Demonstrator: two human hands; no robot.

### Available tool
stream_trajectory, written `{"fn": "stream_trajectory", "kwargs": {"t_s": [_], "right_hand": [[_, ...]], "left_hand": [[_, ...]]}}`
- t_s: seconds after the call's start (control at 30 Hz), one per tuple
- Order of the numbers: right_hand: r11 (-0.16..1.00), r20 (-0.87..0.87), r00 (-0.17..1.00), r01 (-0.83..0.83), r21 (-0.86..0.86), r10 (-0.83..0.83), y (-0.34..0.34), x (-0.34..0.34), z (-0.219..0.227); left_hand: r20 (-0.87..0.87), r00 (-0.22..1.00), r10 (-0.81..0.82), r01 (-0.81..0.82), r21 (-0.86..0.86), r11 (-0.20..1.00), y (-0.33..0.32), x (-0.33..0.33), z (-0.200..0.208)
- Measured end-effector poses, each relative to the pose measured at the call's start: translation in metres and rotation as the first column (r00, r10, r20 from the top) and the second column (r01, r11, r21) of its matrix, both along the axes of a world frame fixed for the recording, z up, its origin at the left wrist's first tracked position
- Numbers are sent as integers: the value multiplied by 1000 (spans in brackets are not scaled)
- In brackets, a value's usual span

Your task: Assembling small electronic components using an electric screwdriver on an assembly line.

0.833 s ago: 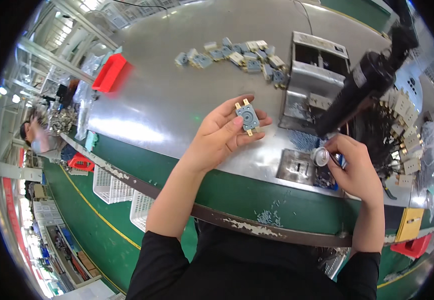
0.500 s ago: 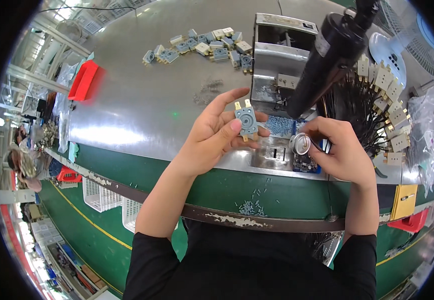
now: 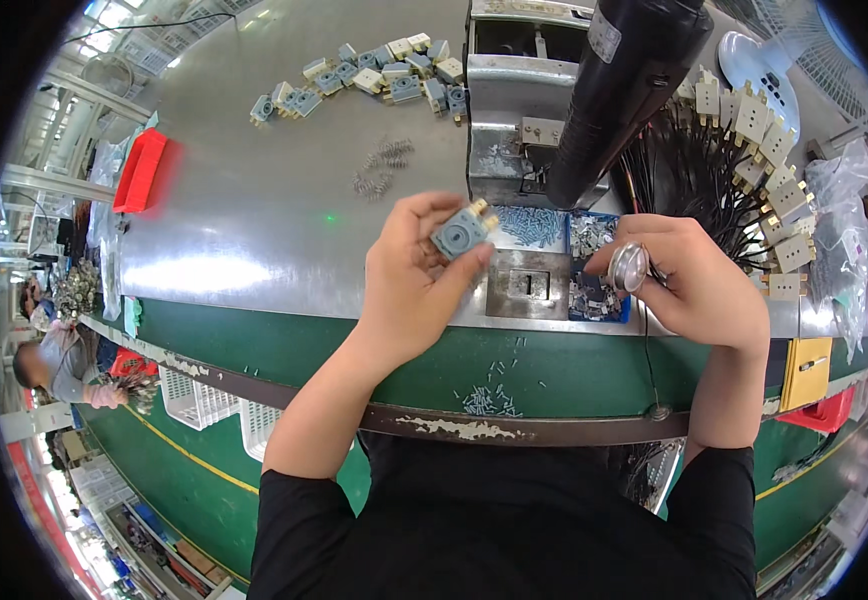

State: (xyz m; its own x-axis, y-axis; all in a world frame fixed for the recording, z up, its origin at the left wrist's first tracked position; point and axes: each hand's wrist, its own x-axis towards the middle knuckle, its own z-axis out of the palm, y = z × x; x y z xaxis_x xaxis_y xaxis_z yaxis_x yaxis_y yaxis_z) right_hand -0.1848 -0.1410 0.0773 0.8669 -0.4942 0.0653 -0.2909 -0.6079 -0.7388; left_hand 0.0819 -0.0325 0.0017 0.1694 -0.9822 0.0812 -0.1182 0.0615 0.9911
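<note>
My left hand (image 3: 409, 275) is closed on a grey square electrical block (image 3: 458, 236) with a round centre, tilted so its brass prongs point up and right. My right hand (image 3: 689, 270) bends down over a blue tray (image 3: 622, 312) of small metal parts, its fingertips at the parts. A shiny round metal piece (image 3: 628, 267) sits at its curled fingers; whether they also pinch a part is hidden. Left of that tray are blue-grey screws (image 3: 532, 227) and a metal plate with a slot (image 3: 526, 285).
Several grey and cream blocks (image 3: 404, 88) and springs (image 3: 382, 165) lie across the bench. A black cylindrical tool (image 3: 624, 95) hangs before a metal fixture (image 3: 514, 90). Wired cream blocks (image 3: 754, 118) fan out at right. Loose screws (image 3: 489, 402) lie near the front edge. Another person (image 3: 64, 360) is far left.
My left hand has turned the grey block from upright to tilted, prongs swinging rightward. My right hand has shifted its fingers at the parts tray. The whole view has moved slightly.
</note>
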Motion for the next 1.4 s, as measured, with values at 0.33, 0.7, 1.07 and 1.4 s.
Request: {"fn": "stream_trajectory", "kwargs": {"t_s": [0.33, 0.7, 1.07, 1.4], "right_hand": [[999, -10, 1000, -5, -47, 4, 1, 0, -1], [1000, -52, 998, 23, 15, -22, -3, 3, 4], [998, 5, 998, 57, -11, -57, 4, 8, -1], [999, 75, 996, 45, 11, -46, 7, 9, 5]], "left_hand": [[423, 857, -294, 353, -67, 933, -12, -7, -7], [365, 909, -203, 266, -133, 955, -2, -9, -18], [467, 866, -182, 322, -241, 916, 0, 6, -17], [766, 597, 241, -167, -175, 970, -15, 108, -1]]}}
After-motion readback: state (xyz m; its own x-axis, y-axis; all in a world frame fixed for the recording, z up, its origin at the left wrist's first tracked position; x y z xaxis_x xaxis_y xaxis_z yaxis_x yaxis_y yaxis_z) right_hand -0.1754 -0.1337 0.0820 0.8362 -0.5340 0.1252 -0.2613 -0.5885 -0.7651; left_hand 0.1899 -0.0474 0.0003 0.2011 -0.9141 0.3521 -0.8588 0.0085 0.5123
